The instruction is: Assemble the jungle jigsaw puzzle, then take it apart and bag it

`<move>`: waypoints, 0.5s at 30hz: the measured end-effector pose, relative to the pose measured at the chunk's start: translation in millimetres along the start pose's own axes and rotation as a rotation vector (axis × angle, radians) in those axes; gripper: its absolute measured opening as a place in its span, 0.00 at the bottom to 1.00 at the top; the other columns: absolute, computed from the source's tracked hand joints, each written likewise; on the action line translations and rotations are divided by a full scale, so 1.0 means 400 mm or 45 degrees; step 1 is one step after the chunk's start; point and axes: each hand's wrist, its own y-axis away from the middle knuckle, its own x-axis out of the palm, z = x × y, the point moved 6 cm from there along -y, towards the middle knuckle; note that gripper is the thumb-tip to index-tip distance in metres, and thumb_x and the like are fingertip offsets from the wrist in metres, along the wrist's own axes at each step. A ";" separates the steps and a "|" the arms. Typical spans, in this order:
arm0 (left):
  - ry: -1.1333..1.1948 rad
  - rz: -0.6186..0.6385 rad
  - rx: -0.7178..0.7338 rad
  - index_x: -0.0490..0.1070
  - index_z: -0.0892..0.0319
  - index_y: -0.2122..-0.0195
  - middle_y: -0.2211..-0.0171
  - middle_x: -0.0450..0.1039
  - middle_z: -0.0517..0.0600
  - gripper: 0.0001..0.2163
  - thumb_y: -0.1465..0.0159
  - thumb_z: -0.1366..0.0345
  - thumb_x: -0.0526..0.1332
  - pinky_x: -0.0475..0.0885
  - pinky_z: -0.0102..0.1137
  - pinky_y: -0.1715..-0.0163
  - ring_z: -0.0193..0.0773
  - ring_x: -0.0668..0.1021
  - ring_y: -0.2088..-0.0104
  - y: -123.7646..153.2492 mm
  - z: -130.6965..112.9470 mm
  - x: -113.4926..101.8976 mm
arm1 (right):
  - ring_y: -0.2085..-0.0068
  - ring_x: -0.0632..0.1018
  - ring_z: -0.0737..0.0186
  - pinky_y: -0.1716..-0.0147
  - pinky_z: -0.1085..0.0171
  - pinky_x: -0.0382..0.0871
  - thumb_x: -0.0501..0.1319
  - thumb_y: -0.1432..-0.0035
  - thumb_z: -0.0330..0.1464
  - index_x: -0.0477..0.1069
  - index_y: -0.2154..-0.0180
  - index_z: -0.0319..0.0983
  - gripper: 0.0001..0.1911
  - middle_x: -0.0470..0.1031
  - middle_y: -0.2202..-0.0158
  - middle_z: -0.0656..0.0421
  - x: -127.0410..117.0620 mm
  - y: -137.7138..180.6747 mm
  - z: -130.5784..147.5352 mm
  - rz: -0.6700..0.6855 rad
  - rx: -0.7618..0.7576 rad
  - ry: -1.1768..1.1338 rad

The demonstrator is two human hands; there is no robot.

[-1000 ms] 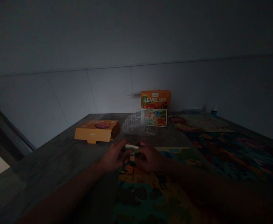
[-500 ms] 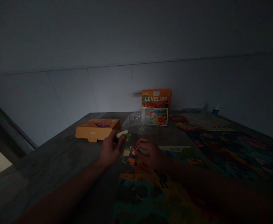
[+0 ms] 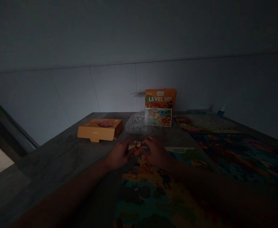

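Note:
The scene is very dark. My left hand (image 3: 118,156) and my right hand (image 3: 156,153) meet at the far left corner of a colourful jigsaw puzzle (image 3: 153,190) lying on the grey table (image 3: 65,158). Both hands have their fingers curled, and their fingertips pinch a small puzzle piece (image 3: 136,145) between them, at the puzzle's top edge. I cannot make out whether the piece sits in the puzzle or is held just above it.
An orange box lid (image 3: 99,129) lies flat at the left. A crumpled clear plastic bag (image 3: 139,124) sits behind the hands. An upright orange "LEVEL UP!" box (image 3: 160,103) leans on the white wall. More finished puzzles (image 3: 238,152) cover the right side.
Half a second ago my left hand held a piece apart, up to the left of the puzzle. It has moved right and now meets my right hand at the puzzle's corner.

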 end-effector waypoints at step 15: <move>-0.109 -0.126 -0.099 0.66 0.59 0.53 0.66 0.76 0.51 0.11 0.37 0.71 0.55 0.71 0.33 0.64 0.42 0.79 0.65 -0.005 0.017 -0.023 | 0.52 0.72 0.51 0.50 0.56 0.65 0.64 0.45 0.28 0.77 0.56 0.36 0.13 0.72 0.57 0.50 0.032 -0.008 -0.048 0.157 0.145 0.088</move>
